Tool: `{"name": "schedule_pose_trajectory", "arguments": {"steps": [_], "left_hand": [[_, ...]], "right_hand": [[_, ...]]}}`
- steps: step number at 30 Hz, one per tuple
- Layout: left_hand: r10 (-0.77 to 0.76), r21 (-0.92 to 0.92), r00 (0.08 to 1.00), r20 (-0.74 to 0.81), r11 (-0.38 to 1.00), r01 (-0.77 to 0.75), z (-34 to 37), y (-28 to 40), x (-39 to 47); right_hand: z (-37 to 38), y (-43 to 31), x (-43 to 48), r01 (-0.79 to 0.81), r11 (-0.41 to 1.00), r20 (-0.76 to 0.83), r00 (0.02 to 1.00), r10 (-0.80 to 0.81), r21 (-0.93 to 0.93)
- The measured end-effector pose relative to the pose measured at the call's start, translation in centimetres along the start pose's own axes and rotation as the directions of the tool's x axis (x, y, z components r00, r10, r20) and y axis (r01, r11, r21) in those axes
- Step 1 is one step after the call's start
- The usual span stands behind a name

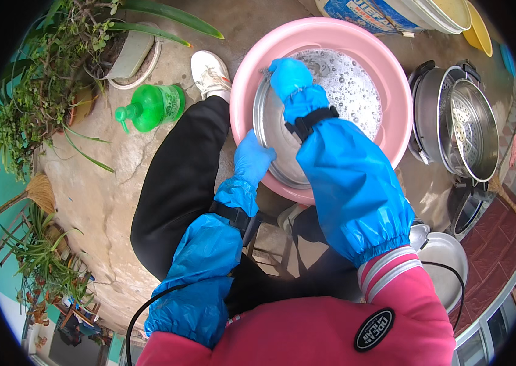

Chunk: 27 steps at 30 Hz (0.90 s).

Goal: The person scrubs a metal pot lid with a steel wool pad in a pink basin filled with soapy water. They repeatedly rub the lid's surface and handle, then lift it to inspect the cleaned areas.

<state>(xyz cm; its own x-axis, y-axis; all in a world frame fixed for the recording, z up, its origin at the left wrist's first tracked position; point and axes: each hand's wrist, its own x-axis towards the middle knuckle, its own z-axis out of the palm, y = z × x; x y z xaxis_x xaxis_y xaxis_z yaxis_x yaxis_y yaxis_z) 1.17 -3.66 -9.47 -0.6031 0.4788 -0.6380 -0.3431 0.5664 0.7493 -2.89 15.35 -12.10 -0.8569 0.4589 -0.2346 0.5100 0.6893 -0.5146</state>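
Note:
A round metal lid or shallow pan point(283, 137) leans inside a pink plastic basin point(395, 91) of sudsy water point(349, 87). My left hand point(254, 154), in a blue glove, grips the near left part of its rim. My right hand point(290, 78), gloved too, is curled at the far part of the metal piece, above the suds; what lies within its fingers is mostly hidden, though a bit of grey, scrubber-like material shows at the fingertips. Blue waterproof sleeves cover both forearms.
A green pump bottle point(159, 107) stands left of the basin near potted plants point(132, 55). Stacked steel steamer pots point(468, 128) stand at the right, with a metal pan point(443, 265) nearer. A large white and blue bucket point(376, 16) is beyond the basin.

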Motion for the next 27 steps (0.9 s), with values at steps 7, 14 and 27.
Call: {"name": "schedule_pose_trajectory", "arguments": {"steps": [7, 14, 27], "left_hand": [[-0.002, 0.139, 1.000, -0.023, 0.990, 0.005, 0.3, 0.0, 0.3], [-0.019, 0.155, 0.999, -0.035, 0.988, 0.024, 0.5, -0.2, -0.3], [0.006, 0.087, 1.000, -0.009, 0.996, -0.006, 0.4, 0.4, -1.5]], "right_hand": [[0.0, -3.0, -2.4, -0.021, 0.996, 0.224, 0.974, 0.039, -0.081], [0.0, 0.5, 1.6, 0.109, 0.960, 0.032, 0.994, -0.104, -0.257], [0.2, 3.5, 0.4, 0.019, 0.935, -0.092, 0.994, -0.055, -0.353]]}}
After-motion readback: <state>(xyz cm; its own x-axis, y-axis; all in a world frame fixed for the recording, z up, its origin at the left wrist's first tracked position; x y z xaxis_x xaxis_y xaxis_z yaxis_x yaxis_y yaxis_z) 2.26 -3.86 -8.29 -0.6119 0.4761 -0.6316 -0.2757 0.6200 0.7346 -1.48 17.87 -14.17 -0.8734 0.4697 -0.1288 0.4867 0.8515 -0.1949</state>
